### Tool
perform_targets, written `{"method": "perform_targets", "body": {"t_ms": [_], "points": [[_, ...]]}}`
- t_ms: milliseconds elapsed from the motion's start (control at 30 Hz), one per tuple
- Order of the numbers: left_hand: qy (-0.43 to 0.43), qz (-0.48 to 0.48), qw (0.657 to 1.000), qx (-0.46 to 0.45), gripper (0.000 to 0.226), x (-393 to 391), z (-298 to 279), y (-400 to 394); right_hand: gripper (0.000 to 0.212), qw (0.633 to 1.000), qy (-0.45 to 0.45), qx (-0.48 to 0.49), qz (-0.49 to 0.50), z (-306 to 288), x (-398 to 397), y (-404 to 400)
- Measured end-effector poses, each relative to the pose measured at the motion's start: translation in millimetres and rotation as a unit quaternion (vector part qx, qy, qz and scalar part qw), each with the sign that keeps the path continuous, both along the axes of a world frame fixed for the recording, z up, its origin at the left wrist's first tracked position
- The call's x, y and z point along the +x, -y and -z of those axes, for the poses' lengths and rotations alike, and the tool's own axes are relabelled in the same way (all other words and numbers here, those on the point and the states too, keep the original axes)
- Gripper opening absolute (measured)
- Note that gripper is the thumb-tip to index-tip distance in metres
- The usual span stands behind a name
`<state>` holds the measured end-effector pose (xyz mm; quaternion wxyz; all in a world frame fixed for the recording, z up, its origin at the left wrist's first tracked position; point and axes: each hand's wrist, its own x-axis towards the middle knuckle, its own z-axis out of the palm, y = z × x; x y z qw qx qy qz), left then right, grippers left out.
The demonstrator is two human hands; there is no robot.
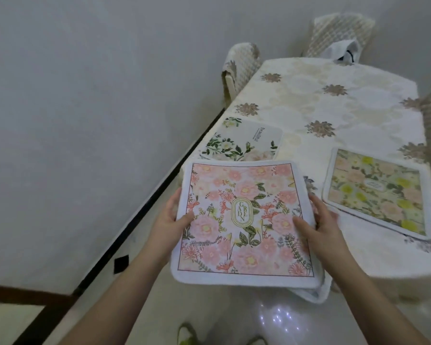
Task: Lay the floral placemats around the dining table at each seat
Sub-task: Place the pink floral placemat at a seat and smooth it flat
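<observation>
Pink placemat (244,220) gripped by both hands' fingers (302,224)

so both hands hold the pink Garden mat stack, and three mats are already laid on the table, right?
Not quite. The head view shows two mats already laid, not three: the white "Beautiful" mat at the left edge and the yellow-flowered mat at the right. The rest holds: the left hand and the right hand hold the pink Garden mat stack at the table's near end.
</observation>
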<state>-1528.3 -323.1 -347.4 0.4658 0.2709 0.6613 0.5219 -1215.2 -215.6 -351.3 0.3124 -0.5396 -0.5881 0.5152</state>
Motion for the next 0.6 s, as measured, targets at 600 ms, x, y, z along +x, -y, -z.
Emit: {"method": "perform_targets", "body": {"t_ms": [600], "points": [[-0.048, -0.199, 0.978, -0.037, 0.061, -240.8, -12.8, 186.2, 0.065, 0.964, 0.092, 0.101, -0.23, -13.9, -317.7, 80.8]]}}
